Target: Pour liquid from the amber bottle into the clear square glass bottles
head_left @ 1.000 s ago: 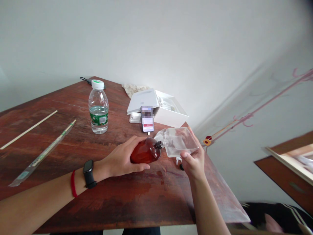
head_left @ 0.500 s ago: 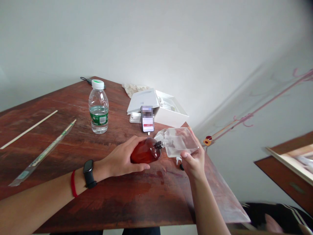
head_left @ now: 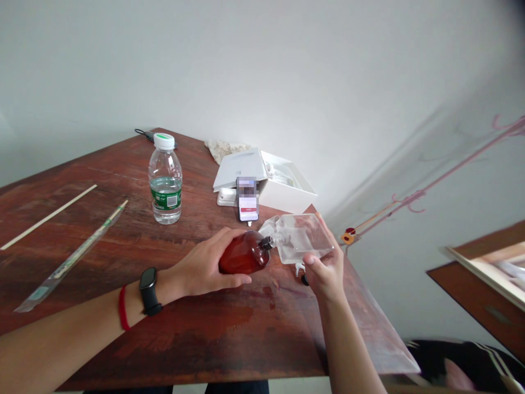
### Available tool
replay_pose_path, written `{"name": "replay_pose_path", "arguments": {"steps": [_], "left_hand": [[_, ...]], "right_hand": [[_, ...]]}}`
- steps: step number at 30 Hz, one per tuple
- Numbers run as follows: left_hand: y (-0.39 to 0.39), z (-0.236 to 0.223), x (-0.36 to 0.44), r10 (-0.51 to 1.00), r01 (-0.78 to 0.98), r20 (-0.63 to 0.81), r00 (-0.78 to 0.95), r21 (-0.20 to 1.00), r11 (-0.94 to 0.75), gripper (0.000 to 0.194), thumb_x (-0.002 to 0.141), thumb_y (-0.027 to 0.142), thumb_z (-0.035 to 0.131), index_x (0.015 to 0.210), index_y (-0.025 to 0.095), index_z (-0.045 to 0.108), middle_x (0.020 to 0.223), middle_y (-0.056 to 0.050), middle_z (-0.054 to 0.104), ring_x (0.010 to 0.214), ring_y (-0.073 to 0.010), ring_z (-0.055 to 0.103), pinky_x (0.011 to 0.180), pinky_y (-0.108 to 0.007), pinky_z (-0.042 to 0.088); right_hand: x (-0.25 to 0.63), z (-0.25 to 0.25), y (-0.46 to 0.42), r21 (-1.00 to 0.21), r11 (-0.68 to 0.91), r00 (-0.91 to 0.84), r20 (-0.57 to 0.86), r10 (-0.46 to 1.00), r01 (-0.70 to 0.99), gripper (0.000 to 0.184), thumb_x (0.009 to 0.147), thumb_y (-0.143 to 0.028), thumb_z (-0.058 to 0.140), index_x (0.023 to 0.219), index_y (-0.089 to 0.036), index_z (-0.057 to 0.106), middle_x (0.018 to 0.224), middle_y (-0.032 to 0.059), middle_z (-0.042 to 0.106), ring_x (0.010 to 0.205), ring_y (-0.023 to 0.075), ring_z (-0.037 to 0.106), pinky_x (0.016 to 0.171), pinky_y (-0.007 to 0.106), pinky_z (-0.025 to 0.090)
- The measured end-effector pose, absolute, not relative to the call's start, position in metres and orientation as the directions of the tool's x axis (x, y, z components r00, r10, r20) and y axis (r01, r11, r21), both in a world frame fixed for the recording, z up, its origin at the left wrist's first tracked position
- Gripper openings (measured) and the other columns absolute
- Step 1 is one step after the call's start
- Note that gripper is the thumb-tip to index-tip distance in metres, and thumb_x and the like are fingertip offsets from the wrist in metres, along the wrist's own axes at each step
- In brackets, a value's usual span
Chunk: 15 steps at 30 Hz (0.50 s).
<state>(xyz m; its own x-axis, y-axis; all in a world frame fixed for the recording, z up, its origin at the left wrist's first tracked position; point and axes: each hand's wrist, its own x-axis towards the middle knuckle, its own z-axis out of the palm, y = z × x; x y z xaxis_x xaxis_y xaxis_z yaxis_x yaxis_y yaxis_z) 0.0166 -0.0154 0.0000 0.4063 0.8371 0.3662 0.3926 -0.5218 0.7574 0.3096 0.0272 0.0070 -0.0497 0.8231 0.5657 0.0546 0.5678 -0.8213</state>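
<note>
My left hand [head_left: 205,268] is wrapped round a brown bottle [head_left: 244,254] that lies tilted on the wooden table [head_left: 164,339], its dark neck pointing right. My right hand [head_left: 326,268] grips a clear plastic pouch [head_left: 301,238] holding clear liquid. The pouch's spout meets the mouth of the brown bottle. A small white and black cap lies on the table just left of my right hand.
A water bottle [head_left: 165,180] with a white cap stands at the back. A phone [head_left: 247,200] leans against an open white box [head_left: 266,178]. A wrapped chopstick pack [head_left: 69,257] and a bare stick [head_left: 49,217] lie at left. The table edge runs close on the right.
</note>
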Motion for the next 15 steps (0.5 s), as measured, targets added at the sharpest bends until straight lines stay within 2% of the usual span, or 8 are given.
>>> {"name": "replay_pose_path", "arguments": {"steps": [5,15], "left_hand": [[-0.0150,-0.0005,0.0163,0.837,0.395,0.366,0.406,0.756,-0.522,0.083,0.085,0.068,0.079,0.149,0.024,0.050,0.146,-0.014,0.063,0.128,-0.0365,0.065,0.114,-0.052,0.051],[-0.0154,-0.0002,0.0169,0.835,0.397,0.376,0.402,0.750,-0.529,0.082,0.085,0.065,0.080,0.150,0.025,0.050,0.145,-0.014,0.064,0.127,-0.0367,0.065,0.113,-0.053,0.052]], "right_hand": [[0.3095,0.0062,0.0274,-0.821,0.570,-0.030,0.569,0.822,0.038,0.082,0.073,-0.063,0.091,0.143,-0.027,0.068,0.139,0.0131,0.076,0.137,0.0391,0.065,0.126,0.065,0.038],[0.3093,0.0061,0.0278,-0.816,0.576,-0.037,0.575,0.817,0.042,0.082,0.074,-0.063,0.090,0.143,-0.027,0.068,0.138,0.0136,0.076,0.136,0.0395,0.066,0.123,0.064,0.041]]}}
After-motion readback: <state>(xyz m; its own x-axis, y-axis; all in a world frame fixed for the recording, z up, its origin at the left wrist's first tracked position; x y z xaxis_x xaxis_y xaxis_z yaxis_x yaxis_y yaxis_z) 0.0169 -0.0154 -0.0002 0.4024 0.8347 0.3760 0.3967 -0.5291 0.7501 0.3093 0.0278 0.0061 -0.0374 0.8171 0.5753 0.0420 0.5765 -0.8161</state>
